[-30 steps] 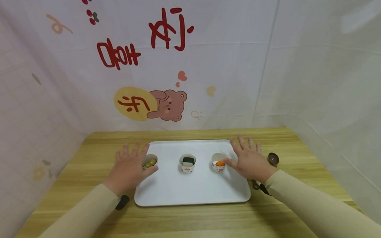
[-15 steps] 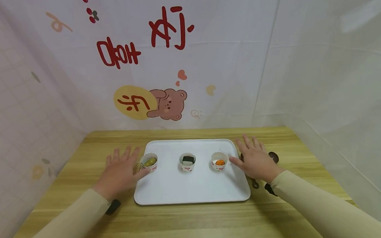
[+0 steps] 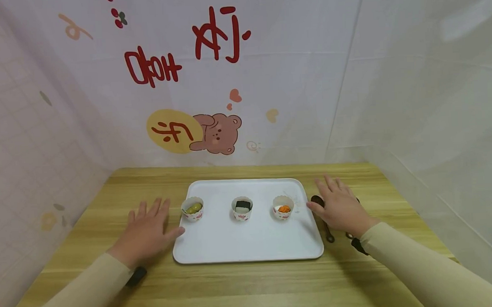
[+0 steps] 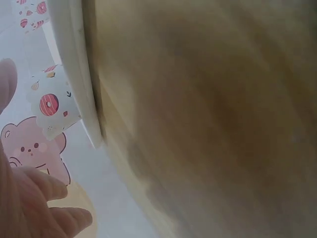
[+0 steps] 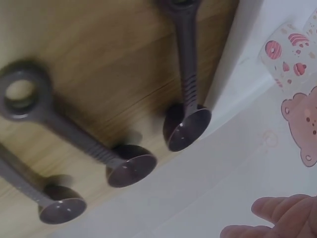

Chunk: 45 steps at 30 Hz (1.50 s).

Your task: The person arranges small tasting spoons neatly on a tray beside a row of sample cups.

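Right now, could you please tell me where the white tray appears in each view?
Head: the white tray, below centre.
Left wrist: the tray's rim, upper left.
Right wrist: the tray's rim, upper right.
Shared landmark: the printed bear, in all three views.

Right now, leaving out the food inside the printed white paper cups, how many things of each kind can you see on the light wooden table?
White rectangular tray: 1
White round paper cups with pink prints: 3
Dark brown long-handled scoops with round bowls: 3
Total in view: 7
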Each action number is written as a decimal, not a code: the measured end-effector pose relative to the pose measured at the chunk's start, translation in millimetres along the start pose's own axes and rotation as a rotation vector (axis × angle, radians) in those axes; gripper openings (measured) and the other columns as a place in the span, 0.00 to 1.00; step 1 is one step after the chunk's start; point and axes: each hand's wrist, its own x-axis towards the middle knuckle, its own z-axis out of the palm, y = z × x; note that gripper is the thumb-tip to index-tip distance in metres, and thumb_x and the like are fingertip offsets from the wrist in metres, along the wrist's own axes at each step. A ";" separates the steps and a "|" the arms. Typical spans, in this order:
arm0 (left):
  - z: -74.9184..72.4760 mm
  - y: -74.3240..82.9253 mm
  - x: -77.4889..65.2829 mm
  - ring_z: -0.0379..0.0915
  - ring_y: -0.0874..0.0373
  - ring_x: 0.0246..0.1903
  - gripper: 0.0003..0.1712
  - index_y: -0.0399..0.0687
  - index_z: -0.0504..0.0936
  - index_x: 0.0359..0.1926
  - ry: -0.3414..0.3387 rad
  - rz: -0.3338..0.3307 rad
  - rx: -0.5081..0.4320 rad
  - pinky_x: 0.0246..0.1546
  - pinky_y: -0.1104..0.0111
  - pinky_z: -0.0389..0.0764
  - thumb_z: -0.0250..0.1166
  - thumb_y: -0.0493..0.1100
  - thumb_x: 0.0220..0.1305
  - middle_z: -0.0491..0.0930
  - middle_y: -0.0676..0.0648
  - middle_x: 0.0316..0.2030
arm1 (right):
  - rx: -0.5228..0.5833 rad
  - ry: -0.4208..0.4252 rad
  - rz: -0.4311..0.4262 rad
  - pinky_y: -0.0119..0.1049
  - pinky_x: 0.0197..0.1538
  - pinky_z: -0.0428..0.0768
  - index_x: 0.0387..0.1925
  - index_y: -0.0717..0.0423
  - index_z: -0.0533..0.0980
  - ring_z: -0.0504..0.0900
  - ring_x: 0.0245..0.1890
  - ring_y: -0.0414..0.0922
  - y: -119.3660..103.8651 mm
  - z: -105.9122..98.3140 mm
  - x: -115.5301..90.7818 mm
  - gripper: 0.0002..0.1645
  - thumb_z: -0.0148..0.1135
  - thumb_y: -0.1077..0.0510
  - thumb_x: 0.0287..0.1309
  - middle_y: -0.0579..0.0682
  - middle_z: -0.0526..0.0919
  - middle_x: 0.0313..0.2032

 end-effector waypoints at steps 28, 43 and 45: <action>10.5 1.8 -17.2 0.56 0.17 0.73 0.55 0.42 0.60 0.81 -0.181 0.085 0.029 0.63 0.22 0.61 0.56 0.76 0.70 0.62 0.26 0.76 | 0.030 0.005 0.033 0.77 0.74 0.52 0.81 0.68 0.53 0.49 0.74 0.86 29.9 -1.2 -15.4 0.52 0.52 0.33 0.77 0.81 0.49 0.78; 8.4 4.1 -24.7 0.56 0.15 0.72 0.54 0.40 0.60 0.81 -0.199 0.143 0.002 0.67 0.28 0.65 0.60 0.73 0.71 0.61 0.22 0.75 | -0.030 0.017 0.022 0.67 0.61 0.78 0.67 0.75 0.70 0.78 0.61 0.73 54.0 -4.7 -25.1 0.34 0.62 0.52 0.74 0.78 0.76 0.61; 8.7 3.8 -24.3 0.55 0.15 0.72 0.55 0.40 0.60 0.81 -0.204 0.141 0.003 0.67 0.28 0.65 0.60 0.73 0.71 0.61 0.21 0.75 | -0.027 0.001 0.028 0.60 0.50 0.84 0.55 0.73 0.76 0.85 0.47 0.64 59.5 -6.1 -25.7 0.24 0.63 0.53 0.73 0.70 0.84 0.47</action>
